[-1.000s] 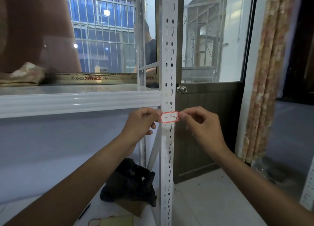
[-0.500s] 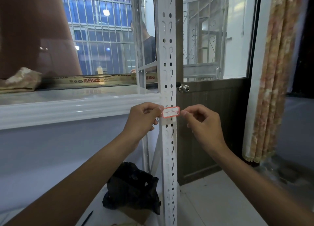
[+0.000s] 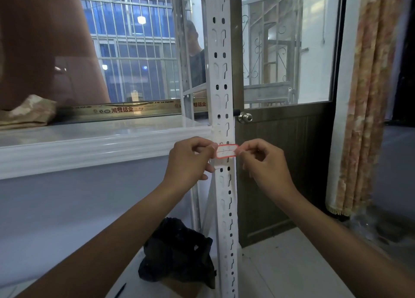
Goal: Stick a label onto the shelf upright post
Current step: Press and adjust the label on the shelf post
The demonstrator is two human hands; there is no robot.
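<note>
Across the front of the white perforated metal shelf upright post [image 3: 221, 73], level with the white shelf's [image 3: 89, 140] front lip, sits the small red-bordered white paper label [image 3: 226, 151], slightly higher than a second ago. As before, the left hand [image 3: 189, 160] pinches its left end and the right hand [image 3: 263, 163] its right.

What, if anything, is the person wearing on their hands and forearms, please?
Nothing shows on either. The left hand and right hand are bare, with no gloves or rings visible. The left forearm and right forearm are bare too: no watch, no bracelet, and no sleeve reaches into the picture.
</note>
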